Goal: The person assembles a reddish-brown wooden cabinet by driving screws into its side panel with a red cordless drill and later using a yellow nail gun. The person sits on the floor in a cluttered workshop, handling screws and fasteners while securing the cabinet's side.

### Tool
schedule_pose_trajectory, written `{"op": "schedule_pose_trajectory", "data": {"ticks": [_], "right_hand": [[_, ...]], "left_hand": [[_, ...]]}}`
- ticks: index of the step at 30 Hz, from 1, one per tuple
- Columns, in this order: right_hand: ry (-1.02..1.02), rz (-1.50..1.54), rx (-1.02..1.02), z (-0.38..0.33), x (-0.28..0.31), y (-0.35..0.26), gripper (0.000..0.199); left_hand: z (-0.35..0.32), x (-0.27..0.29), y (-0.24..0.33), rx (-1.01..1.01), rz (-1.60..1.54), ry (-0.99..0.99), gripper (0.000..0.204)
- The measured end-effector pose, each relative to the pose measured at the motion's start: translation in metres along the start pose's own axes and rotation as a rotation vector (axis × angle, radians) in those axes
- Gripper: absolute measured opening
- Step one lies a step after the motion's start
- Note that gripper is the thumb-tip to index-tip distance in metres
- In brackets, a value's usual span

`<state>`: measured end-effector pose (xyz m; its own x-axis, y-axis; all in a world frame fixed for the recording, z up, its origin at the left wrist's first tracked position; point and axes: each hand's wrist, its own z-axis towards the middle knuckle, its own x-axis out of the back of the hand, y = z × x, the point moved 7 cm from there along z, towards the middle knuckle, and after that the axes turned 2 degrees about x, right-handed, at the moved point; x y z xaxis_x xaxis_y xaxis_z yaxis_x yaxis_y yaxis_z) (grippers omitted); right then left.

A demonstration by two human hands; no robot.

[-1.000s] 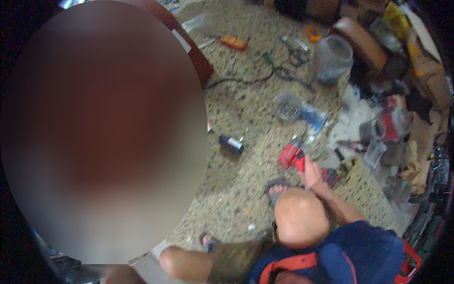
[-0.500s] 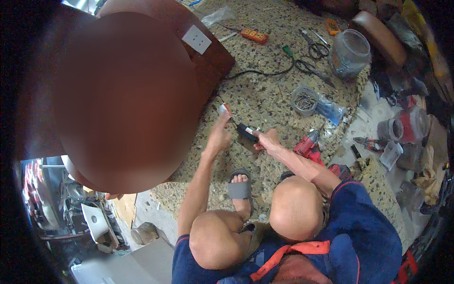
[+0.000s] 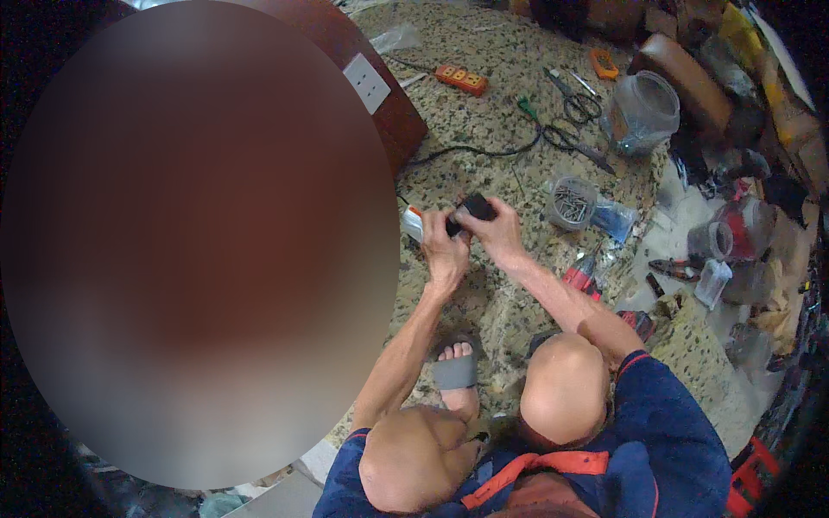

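Note:
A small black box-shaped device (image 3: 476, 205) is held between my two hands above the speckled stone surface. My right hand (image 3: 503, 235) is closed round its near right side. From the left, my left hand (image 3: 446, 257) has its fingers bent against the device's lower left part, which they partly hide. Just left of those fingers shows a white piece with an orange end (image 3: 412, 223); a thin dark lead comes up from it. Whether my left hand touches this piece is unclear.
A red-brown wooden panel with a white socket plate (image 3: 367, 84) stands at the left, largely blurred out. Toward the right are a tub of screws (image 3: 572, 204), a blue packet (image 3: 615, 221), a red power drill (image 3: 582, 274), scissors (image 3: 580, 107), a clear jar (image 3: 644, 112) and an orange power strip (image 3: 461, 79).
My left hand has moved right, from near the white and orange piece onto the black device. My right hand has lifted and turned the device. The view has shifted slightly.

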<state>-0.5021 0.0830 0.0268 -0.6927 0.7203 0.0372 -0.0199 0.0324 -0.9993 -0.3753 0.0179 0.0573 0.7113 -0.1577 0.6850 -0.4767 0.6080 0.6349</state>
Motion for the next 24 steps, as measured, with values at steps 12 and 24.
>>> {"op": "schedule_pose_trajectory", "data": {"ticks": [12,24], "right_hand": [[0.022,-0.172,0.553,0.165,-0.092,-0.132,0.040],[-0.042,-0.255,0.814,0.181,-0.125,-0.131,0.043]], "left_hand": [[-0.071,-0.043,-0.094,0.022,0.479,-0.284,0.078],[-0.075,-0.040,-0.091,0.092,0.446,-0.276,0.078]]}}
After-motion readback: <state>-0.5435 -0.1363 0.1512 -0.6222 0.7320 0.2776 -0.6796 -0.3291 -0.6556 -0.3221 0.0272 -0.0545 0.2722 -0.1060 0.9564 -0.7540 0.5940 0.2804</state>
